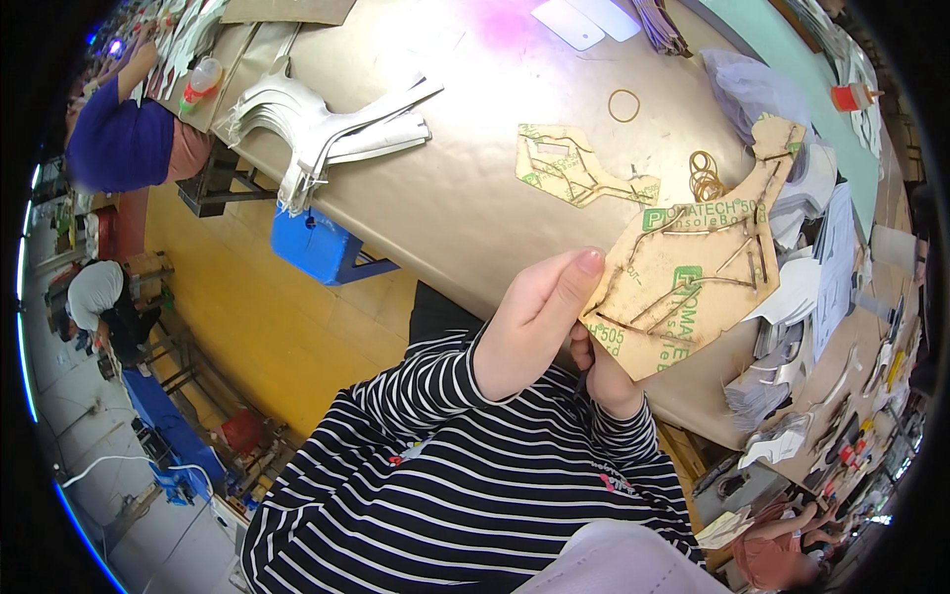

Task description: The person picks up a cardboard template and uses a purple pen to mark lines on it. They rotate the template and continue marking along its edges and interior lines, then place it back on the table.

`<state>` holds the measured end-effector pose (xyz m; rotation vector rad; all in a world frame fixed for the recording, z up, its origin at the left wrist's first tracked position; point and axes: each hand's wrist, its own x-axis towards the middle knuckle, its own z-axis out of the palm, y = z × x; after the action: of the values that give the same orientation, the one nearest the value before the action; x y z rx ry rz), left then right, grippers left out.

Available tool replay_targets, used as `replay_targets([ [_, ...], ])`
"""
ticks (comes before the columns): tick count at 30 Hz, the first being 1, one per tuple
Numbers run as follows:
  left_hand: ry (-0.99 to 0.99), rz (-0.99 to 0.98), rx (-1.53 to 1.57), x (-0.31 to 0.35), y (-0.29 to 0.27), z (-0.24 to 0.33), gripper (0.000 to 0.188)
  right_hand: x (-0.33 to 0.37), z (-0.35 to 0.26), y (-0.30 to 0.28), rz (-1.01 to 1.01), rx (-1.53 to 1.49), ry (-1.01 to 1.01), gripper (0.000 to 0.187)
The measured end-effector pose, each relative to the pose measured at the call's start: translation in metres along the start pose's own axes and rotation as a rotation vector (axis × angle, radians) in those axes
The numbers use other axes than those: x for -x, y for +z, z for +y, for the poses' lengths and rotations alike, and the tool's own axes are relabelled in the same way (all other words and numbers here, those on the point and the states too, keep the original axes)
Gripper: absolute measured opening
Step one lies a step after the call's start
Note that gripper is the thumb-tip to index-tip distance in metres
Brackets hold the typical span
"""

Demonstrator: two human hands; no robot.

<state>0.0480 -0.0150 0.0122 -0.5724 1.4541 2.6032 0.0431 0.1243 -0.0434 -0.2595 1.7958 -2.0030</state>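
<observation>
A tan cardboard pattern template (683,287) with green print and cut slots is raised before me, tilted, over the table's near edge. My left hand (534,322) is closed on its left side, thumb on the front face and fingers hidden behind. Lower down, my right hand (612,381) is closed at the bottom edge, mostly covered by the board; its curled fingers show beside the lower left corner. Beyond the held board, a smaller template (584,166) of the same material lies flat on the table.
Rubber bands (705,176) and one single band (623,91) lie on the brown-covered table (475,233). White cut pieces (297,124) are stacked at the far left; more pale pieces (792,297) crowd the right. A blue stool (312,247) stands below the left edge. Other people work around.
</observation>
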Motion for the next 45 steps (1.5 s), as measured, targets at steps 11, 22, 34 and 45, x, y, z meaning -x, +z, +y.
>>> replay_targets([
  [11,-0.022,0.09,-0.058,0.004,0.007,0.006,0.04,-0.006,-0.024,0.031,0.117,-0.246,-0.091,0.017],
  [22,0.027,-0.108,-0.007,0.0,-0.004,0.003,0.037,-0.004,-0.015,0.0,0.032,0.079,-0.077,0.022],
  [34,-0.012,-0.172,-0.026,-0.002,-0.006,0.004,0.039,0.005,-0.009,-0.01,0.038,0.003,0.04,0.028],
  [45,0.023,-0.12,-0.159,-0.006,-0.009,0.01,0.04,-0.009,-0.029,0.014,0.079,-0.15,-0.082,0.016],
])
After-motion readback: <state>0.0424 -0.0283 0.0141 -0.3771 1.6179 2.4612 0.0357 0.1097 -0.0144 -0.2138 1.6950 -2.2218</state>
